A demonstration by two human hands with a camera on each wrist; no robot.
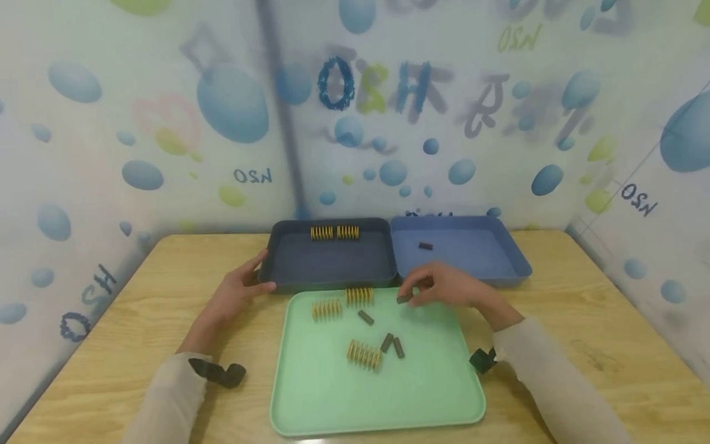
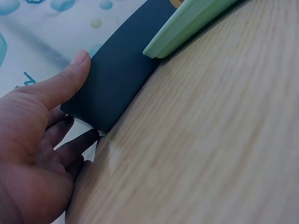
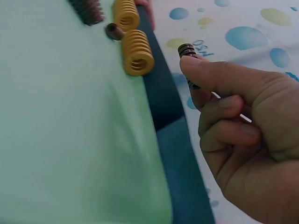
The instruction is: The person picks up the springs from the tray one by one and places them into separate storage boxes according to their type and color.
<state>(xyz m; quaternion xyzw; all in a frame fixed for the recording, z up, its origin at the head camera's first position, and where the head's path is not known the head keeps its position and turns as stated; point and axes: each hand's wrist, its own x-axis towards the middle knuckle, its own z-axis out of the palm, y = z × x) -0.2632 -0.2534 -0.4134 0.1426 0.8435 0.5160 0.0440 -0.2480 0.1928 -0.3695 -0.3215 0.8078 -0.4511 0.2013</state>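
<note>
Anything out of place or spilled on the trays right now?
Nothing stands out. Yellow springs lie only in the dark tray, one dark spring in the blue tray; the rest lie on the green tray.

Your head camera looks forward and down from above, taking in the whole wooden surface, the green tray nearest you, and the dark tray and blue tray against the far wall. Your left wrist camera sits low and very close, skimming the surface toward the dark tray's corner and a green tray edge. Your right wrist camera hovers close over the green tray, also catching the dark tray's rim. All three views share both trays.
</note>
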